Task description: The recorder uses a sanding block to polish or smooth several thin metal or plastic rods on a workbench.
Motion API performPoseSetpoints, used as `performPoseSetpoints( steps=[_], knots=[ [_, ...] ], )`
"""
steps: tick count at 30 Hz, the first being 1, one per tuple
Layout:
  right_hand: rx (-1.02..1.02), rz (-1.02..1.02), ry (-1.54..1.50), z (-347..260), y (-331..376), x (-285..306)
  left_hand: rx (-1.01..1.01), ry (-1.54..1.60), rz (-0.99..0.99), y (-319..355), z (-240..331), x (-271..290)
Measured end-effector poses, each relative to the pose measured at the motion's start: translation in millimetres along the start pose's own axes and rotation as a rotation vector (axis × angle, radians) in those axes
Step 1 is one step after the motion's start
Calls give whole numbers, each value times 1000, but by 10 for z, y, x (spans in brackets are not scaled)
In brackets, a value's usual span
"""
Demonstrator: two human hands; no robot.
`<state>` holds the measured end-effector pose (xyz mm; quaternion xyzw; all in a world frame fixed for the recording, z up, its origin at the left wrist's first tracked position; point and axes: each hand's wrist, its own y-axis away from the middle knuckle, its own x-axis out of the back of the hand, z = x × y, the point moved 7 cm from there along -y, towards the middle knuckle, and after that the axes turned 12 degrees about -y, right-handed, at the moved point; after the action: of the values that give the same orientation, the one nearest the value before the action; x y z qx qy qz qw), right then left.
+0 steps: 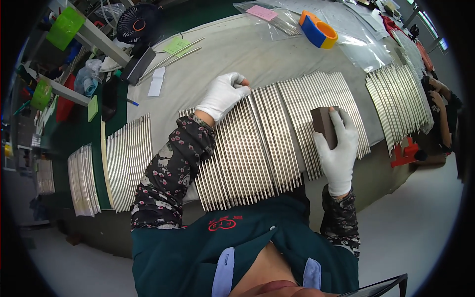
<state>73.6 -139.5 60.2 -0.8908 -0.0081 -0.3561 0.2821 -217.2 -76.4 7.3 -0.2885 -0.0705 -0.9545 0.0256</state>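
Metal rods (257,143): one wide bed of thin silvery rods lying side by side on the grey table (232,49), too many to count.
Left hand (223,94): white glove, fingers curled, pressing down on the rods' far ends.
Right hand (339,146): white glove, pinching one brown block (324,123) against the rods.
Other rod batches: three, two left (128,158), one right (398,101).
Fan (137,24): one, black.
Tape dispenser (318,29): one, orange and blue.

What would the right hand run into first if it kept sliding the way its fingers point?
The right hand, pressing a brown block, points up across the metal rods. Past their far ends probably comes bare table cloth, then clear plastic bags.
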Motion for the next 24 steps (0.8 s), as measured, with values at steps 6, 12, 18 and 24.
performPoseSetpoints(
  steps=[6, 12, 18, 24],
  knots=[
    [-98, 47, 29, 284, 249, 256, -488, -907, 294, 249, 368, -221],
    [-182, 12, 18, 431, 379, 247, -884, -765, -244, 878, 347, -928],
    [-183, 5, 20, 430, 395, 208, -928, -702, -219, 896, 189, -829],
    [-131, -36, 18, 403, 350, 134, -876, -775, -286, 1017, 228, -913]
  ],
)
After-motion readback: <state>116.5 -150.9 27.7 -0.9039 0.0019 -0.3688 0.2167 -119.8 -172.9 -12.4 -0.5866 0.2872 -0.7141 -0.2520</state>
